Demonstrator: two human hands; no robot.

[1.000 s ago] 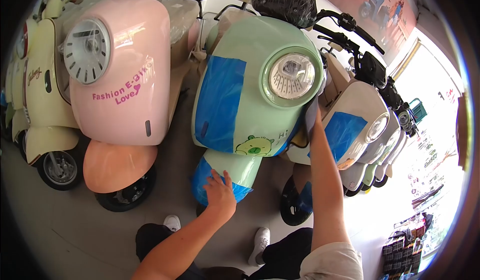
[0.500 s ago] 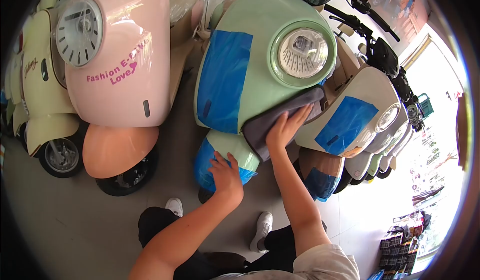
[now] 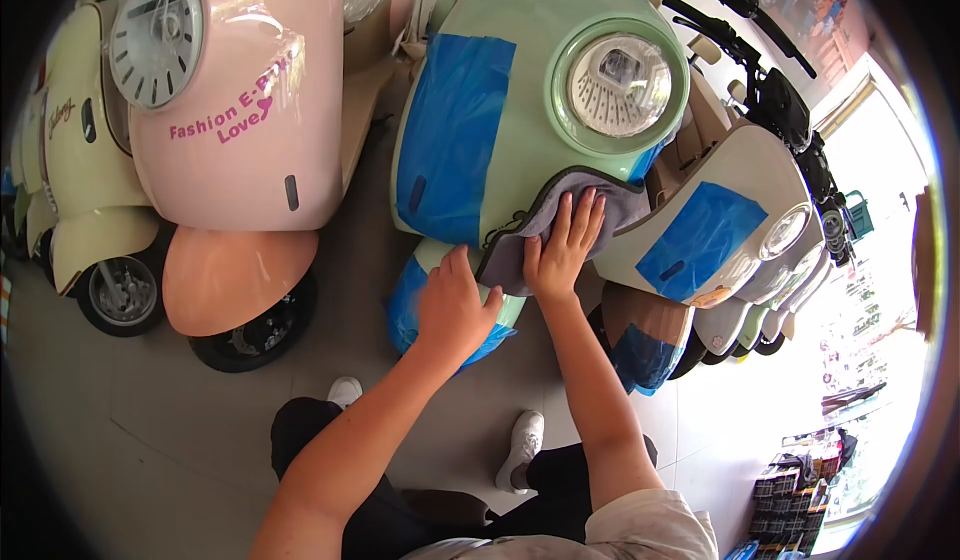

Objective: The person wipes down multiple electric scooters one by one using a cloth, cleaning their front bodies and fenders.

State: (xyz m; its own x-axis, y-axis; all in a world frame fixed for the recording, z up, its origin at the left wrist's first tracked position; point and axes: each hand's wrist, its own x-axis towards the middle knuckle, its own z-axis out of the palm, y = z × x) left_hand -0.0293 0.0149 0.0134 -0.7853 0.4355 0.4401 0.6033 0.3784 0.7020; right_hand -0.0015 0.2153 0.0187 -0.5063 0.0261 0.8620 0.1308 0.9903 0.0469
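Note:
A green electric scooter (image 3: 520, 90) stands in front of me, with blue film (image 3: 452, 145) on its front panel and around its front fender (image 3: 432, 250). A dark grey cloth (image 3: 610, 205) lies against the panel's lower right part, below the round headlight (image 3: 622, 85). My right hand (image 3: 563, 248) lies flat on the cloth with its fingers stretched out. By the cloth's lower left edge, my left hand (image 3: 460, 305) is in front of the fender, fingers loosely bent and thumb apart. I see nothing held in it; some fingertips are hidden.
To the left stand a pink scooter (image 3: 250, 50) and a cream-yellow one (image 3: 85, 150). A beige scooter (image 3: 765, 175) with blue film is close on the right, more scooters behind it. Checked boxes or bags (image 3: 790, 495) lie at the lower right by bright glass.
My right hand has moved slightly left and the cloth has become more rumpled, its edge wavy. My left hand has risen from the fender toward the cloth, its fingers more bent.

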